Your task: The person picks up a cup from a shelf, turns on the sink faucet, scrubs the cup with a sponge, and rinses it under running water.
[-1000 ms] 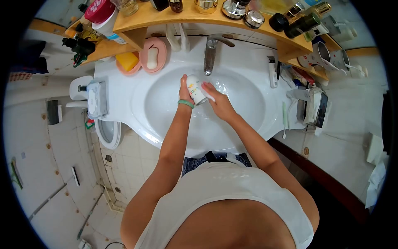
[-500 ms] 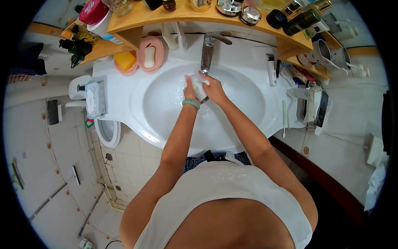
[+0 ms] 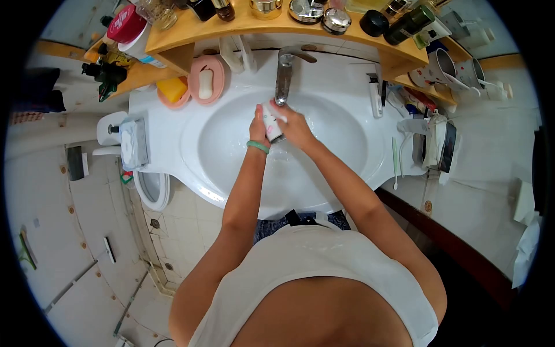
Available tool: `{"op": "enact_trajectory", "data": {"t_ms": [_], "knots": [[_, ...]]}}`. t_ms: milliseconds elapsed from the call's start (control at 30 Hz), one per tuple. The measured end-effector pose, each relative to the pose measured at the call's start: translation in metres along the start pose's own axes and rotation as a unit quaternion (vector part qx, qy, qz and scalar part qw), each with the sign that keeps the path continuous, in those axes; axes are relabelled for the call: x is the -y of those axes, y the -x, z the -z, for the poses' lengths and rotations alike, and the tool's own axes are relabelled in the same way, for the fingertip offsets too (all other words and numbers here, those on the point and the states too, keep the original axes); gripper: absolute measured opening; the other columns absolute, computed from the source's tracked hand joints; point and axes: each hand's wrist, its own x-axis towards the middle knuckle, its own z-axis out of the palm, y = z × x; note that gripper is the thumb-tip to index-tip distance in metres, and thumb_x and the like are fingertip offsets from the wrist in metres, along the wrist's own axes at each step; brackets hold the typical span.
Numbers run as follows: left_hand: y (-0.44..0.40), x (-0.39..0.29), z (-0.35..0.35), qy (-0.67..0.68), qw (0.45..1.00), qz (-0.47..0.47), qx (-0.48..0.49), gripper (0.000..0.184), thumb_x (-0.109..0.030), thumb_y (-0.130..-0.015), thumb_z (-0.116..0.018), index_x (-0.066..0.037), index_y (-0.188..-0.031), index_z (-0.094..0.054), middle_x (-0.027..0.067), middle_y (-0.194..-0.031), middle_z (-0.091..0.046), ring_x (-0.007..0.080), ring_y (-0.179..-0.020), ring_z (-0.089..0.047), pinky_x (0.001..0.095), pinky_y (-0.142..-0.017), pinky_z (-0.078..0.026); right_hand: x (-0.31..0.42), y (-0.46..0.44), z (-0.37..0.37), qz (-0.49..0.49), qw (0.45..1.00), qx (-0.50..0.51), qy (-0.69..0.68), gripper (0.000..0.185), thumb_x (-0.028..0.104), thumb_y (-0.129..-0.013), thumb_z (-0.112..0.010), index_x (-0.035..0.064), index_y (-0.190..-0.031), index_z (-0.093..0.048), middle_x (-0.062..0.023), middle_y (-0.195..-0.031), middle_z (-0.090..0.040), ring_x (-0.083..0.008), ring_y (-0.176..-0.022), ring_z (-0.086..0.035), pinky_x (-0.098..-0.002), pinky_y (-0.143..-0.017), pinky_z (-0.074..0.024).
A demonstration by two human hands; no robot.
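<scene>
Under the chrome faucet [image 3: 283, 78], I hold a white cup with a pink print [image 3: 272, 126] tilted over the white sink [image 3: 338, 156]. My left hand [image 3: 258, 124], below a green bangle [image 3: 258, 147], grips the cup's left side. My right hand [image 3: 296, 126] is closed at its upper right side, with fingers near the rim. Water splashes around both hands, just below the spout. The cup's dark end points down toward me. Its mouth and some of my fingertips are hidden or blurred.
A soap dish with white soap [image 3: 206, 84] and a yellow sponge [image 3: 171, 90] sit at the back left. Bottles and jars line the wooden shelf [image 3: 214, 32] above. A white trimmer [image 3: 375, 95], a toothbrush [image 3: 395, 162] and patterned mugs [image 3: 442, 66] are on the right.
The cup has turned in my hands, and its pink print now shows. My left hand has shifted slightly left, and the right hand has slid a little lower along the cup.
</scene>
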Motion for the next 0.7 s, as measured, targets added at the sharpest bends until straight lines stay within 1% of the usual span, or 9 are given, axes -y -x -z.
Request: {"op": "enact_trajectory", "data": {"t_ms": [33,100,267,333,433,467,500,567,700], "knots": [[-0.001,-0.005,0.002,0.035,0.999,-0.002,-0.005,0.059,-0.051,-0.089,-0.052,0.002,-0.115,-0.052,0.0105,-0.101,-0.061,0.0218,-0.091,-0.061,0.0334,-0.080,-0.051,0.001,0.009,-0.002,0.001,1.000,-0.002,-0.001,0.056,-0.009,-0.081,-0.048,0.0109,-0.134,-0.044,-0.0169,-0.139,-0.039,-0.0310,-0.133,-0.032,-0.0366,-0.107,-0.0327],[-0.004,-0.007,0.009,0.050,0.999,0.010,-0.001,0.058,-0.051,-0.089,-0.051,0.000,-0.116,-0.052,0.0105,-0.102,-0.061,0.0224,-0.091,-0.061,0.0348,-0.080,-0.051,0.002,0.034,-0.006,0.108,0.990,-0.001,0.088,0.056,-0.009,-0.079,-0.048,0.0110,-0.132,-0.045,-0.0176,-0.139,-0.040,-0.0341,-0.132,-0.031,-0.0395,-0.108,-0.0319],[0.006,0.000,0.002,0.006,0.999,0.033,0.007,0.059,-0.053,-0.090,-0.047,0.000,-0.117,-0.051,0.0096,-0.103,-0.061,0.0217,-0.092,-0.061,0.0352,-0.083,-0.050,-0.007,0.031,-0.001,0.093,0.992,-0.011,0.081,0.056,-0.009,-0.080,-0.048,0.0103,-0.133,-0.045,-0.0158,-0.140,-0.040,-0.0324,-0.133,-0.031,-0.0370,-0.108,-0.0303],[0.005,0.004,0.002,0.030,0.999,0.024,0.025,0.059,-0.054,-0.092,-0.043,-0.002,-0.118,-0.051,0.0087,-0.105,-0.060,0.0212,-0.094,-0.060,0.0350,-0.085,-0.050,-0.011,0.005,0.003,-0.006,1.000,-0.006,-0.030,0.054,-0.009,-0.080,-0.048,0.0089,-0.131,-0.047,-0.0145,-0.138,-0.043,-0.0302,-0.133,-0.031,-0.0347,-0.108,-0.0303],[0.000,-0.003,0.006,0.089,0.993,0.014,0.079,0.057,-0.055,-0.092,-0.041,-0.004,-0.117,-0.051,0.0095,-0.105,-0.061,0.0216,-0.094,-0.061,0.0356,-0.085,-0.050,-0.002,0.013,0.000,0.025,0.999,-0.015,-0.032,0.052,-0.008,-0.081,-0.049,0.0089,-0.130,-0.048,-0.0135,-0.137,-0.044,-0.0285,-0.133,-0.033,-0.0328,-0.108,-0.0308],[-0.007,-0.004,0.012,0.123,0.988,0.032,0.085,0.056,-0.055,-0.092,-0.040,-0.005,-0.115,-0.051,0.0103,-0.104,-0.061,0.0221,-0.094,-0.061,0.0360,-0.085,-0.050,-0.007,0.025,-0.001,0.102,0.994,-0.025,0.041,0.050,-0.007,-0.081,-0.051,0.0085,-0.129,-0.049,-0.0160,-0.137,-0.043,-0.0331,-0.130,-0.036,-0.0367,-0.106,-0.0345],[-0.007,-0.004,0.015,0.123,0.988,0.030,0.084,0.056,-0.055,-0.092,-0.040,-0.005,-0.115,-0.051,0.0103,-0.104,-0.061,0.0221,-0.094,-0.061,0.0360,-0.085,-0.050,-0.006,0.037,0.000,0.103,0.994,-0.023,0.040,0.050,-0.007,-0.081,-0.051,0.0085,-0.129,-0.049,-0.0160,-0.137,-0.043,-0.0331,-0.130,-0.036,-0.0367,-0.106,-0.0345],[-0.004,-0.002,0.019,0.031,0.998,0.012,0.061,0.060,-0.059,-0.092,-0.034,-0.007,-0.118,-0.050,0.0101,-0.108,-0.060,0.0235,-0.098,-0.060,0.0383,-0.088,-0.049,-0.004,0.053,0.003,0.083,0.994,0.017,0.076,0.051,-0.007,-0.081,-0.051,0.0088,-0.129,-0.048,-0.0169,-0.136,-0.043,-0.0334,-0.130,-0.036,-0.0369,-0.106,-0.0345],[0.006,0.012,0.012,-0.003,0.998,0.028,0.056,0.063,-0.058,-0.093,-0.032,-0.007,-0.127,-0.045,0.0103,-0.116,-0.057,0.0231,-0.106,-0.056,0.0375,-0.093,-0.046,-0.018,0.025,0.008,0.082,0.995,-0.022,0.051,0.050,-0.006,-0.080,-0.051,0.0077,-0.128,-0.049,-0.0180,-0.135,-0.044,-0.0329,-0.129,-0.037,-0.0370,-0.105,-0.0354]]}}
